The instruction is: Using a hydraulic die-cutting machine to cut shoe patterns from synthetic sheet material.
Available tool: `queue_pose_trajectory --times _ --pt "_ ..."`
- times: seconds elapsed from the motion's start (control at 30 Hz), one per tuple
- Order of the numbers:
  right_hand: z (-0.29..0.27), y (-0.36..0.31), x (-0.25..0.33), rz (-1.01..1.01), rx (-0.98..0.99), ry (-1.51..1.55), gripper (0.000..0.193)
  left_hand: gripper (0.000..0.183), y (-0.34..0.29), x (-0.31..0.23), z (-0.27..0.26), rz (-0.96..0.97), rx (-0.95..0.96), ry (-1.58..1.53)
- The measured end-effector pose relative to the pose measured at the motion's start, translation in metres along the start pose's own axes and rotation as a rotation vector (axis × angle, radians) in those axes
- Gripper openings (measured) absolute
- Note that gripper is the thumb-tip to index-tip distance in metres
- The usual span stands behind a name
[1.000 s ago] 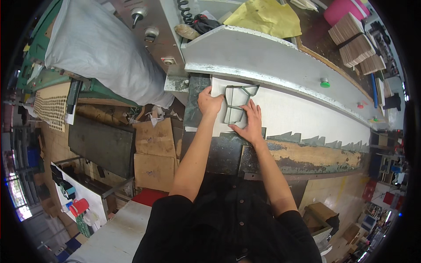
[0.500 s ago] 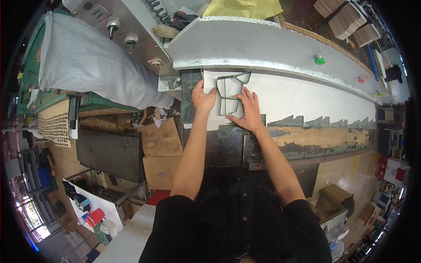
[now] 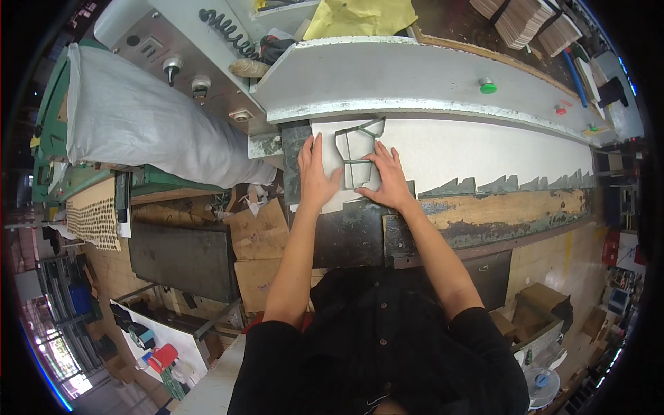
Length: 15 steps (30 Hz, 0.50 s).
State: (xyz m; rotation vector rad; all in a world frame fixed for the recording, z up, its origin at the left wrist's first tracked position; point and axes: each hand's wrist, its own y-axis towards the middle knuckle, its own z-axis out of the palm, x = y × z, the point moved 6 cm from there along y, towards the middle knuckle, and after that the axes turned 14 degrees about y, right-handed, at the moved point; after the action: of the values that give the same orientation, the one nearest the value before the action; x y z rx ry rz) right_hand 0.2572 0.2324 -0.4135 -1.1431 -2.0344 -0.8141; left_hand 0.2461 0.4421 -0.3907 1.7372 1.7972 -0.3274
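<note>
A metal cutting die, an open frame of thin upright strips with crossbars, stands on a white sheet at the sheet's left end. My right hand grips the die's right side, with the thumb near its lower corner and the fingers further up. To the left of the die, my left hand lies along the sheet's left edge. Its fingers are stretched out and the thumb is spread toward the die, just apart from it. The near edge of the sheet is cut into jagged notches.
Beyond the sheet runs a grey machine beam with a green button. A control panel with knobs stands at the left, beside a large grey-covered roll. Cardboard lies below left; a worn wooden edge borders the bench.
My left hand has gone from a bent-finger hold at the sheet's edge to lying with fingers straight. My right hand stays on the die. The whole view has shifted slightly.
</note>
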Motion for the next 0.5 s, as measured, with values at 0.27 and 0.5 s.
queue_pose_trajectory --times 0.27,0.5 --pt "0.002 0.003 0.004 -0.039 -0.005 0.040 0.083 0.101 -0.034 0.008 0.012 0.269 0.251 -0.073" --pt "-0.004 0.000 0.000 -0.042 0.070 0.075 0.083 0.087 -0.033 0.005 0.011 0.281 0.199 -0.052"
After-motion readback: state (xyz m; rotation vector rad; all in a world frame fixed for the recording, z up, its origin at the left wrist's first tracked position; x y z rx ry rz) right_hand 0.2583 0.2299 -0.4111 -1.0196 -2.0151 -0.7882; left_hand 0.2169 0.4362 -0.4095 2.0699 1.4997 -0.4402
